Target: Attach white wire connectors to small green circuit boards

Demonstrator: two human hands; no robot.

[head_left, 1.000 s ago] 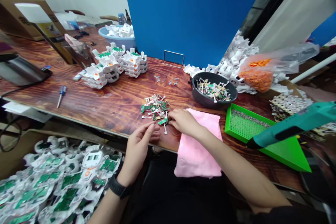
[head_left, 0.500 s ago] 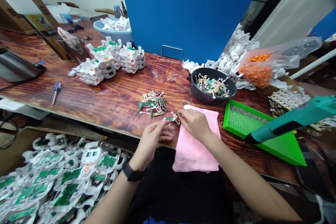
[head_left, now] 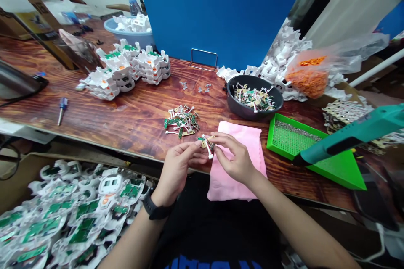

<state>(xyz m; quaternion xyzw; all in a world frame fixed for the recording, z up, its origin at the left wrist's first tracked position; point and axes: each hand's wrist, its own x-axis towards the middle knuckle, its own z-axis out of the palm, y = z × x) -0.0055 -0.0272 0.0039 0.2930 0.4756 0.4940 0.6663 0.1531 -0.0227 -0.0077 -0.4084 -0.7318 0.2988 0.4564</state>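
Between my hands, just above the table's front edge, is a small green circuit board with white wires and a plug [head_left: 206, 146]. My left hand [head_left: 182, 163] pinches its left end between thumb and fingers. The fingers of my right hand [head_left: 232, 155] are at its right side, closed around that end. Beyond them a loose pile of similar wired circuit boards [head_left: 182, 122] lies on the wooden table. Under my right hand a folded pink cloth [head_left: 241, 180] hangs slightly over the edge.
A black bowl [head_left: 232, 103] of wired boards stands behind the cloth. Right of it are a green tray [head_left: 285, 151] and a teal electric screwdriver [head_left: 344, 136]. Stacked white housings [head_left: 154, 67] and a screwdriver [head_left: 62, 109] lie left. A box of white housings [head_left: 110, 183] sits lower left.
The circuit board has been lifted and turned between my hands, so its white wire and plug now hang toward me. The camera view has shifted slightly.
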